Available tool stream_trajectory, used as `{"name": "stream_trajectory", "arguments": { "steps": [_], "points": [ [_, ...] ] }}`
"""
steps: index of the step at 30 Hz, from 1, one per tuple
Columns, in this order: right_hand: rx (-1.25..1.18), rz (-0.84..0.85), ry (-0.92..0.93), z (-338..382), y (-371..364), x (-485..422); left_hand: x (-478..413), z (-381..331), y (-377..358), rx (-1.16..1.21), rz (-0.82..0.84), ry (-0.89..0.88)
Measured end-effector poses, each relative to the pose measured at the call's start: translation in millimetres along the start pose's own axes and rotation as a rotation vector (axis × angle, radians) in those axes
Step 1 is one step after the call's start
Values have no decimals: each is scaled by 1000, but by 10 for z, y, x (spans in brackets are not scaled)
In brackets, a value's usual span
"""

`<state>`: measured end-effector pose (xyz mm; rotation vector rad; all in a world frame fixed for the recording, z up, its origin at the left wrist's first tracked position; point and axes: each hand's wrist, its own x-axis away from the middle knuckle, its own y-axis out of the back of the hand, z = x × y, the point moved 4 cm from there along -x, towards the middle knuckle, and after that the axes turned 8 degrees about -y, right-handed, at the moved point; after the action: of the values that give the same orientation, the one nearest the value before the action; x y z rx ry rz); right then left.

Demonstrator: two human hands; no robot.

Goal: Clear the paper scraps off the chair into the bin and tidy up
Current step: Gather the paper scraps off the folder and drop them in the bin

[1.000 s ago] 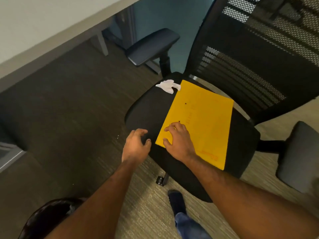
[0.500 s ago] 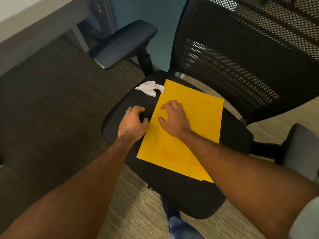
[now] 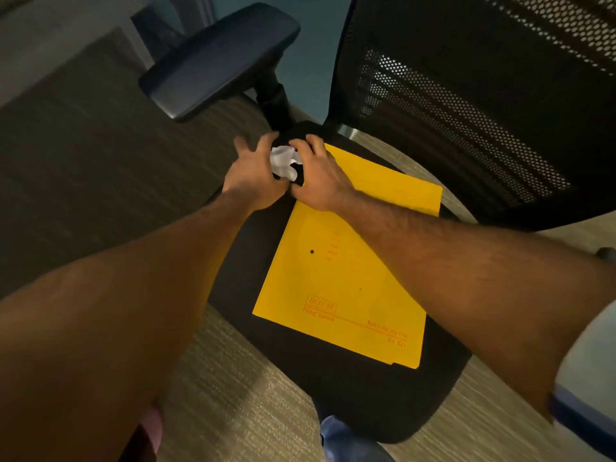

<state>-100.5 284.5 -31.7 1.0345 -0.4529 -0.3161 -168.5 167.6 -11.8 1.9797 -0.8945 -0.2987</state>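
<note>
Grip: the left hand (image 3: 255, 176) and the right hand (image 3: 318, 176) cupped a crumpled white paper scrap (image 3: 283, 161) between them, fingers curled in around it from either side; whether it was lifted clear of the seat could not be told.
Paper scrap: it sat at the far left corner of the black padded chair seat (image 3: 360, 398), just beside the far corner of the folder.
Folder: a flat yellow card file folder (image 3: 346, 285) lay on the seat, printed with faint orange lettering along its near edge; the right hand's heel and wrist rested over its far corner.
Chair: the black mesh backrest (image 3: 483, 105) rose on the right, and a dark padded armrest (image 3: 220, 58) stood on its post just beyond the hands.
Floor: grey-beige striped carpet (image 3: 240, 395) showed around the seat.
Person: both bare forearms reached forward over the seat, a pale sleeve edge (image 3: 586, 371) at the right and a blue trouser leg (image 3: 346, 441) below.
</note>
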Motion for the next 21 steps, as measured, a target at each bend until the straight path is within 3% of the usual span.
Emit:
{"name": "stream_trajectory", "arguments": {
  "steps": [7, 21],
  "points": [
    [122, 98, 33, 17, -122, -35, -113, -11, -68, -94, 184, -20],
    [-184, -131, 20, 174, -60, 265, 175, 72, -55, 268, -30, 0]
  ]
}}
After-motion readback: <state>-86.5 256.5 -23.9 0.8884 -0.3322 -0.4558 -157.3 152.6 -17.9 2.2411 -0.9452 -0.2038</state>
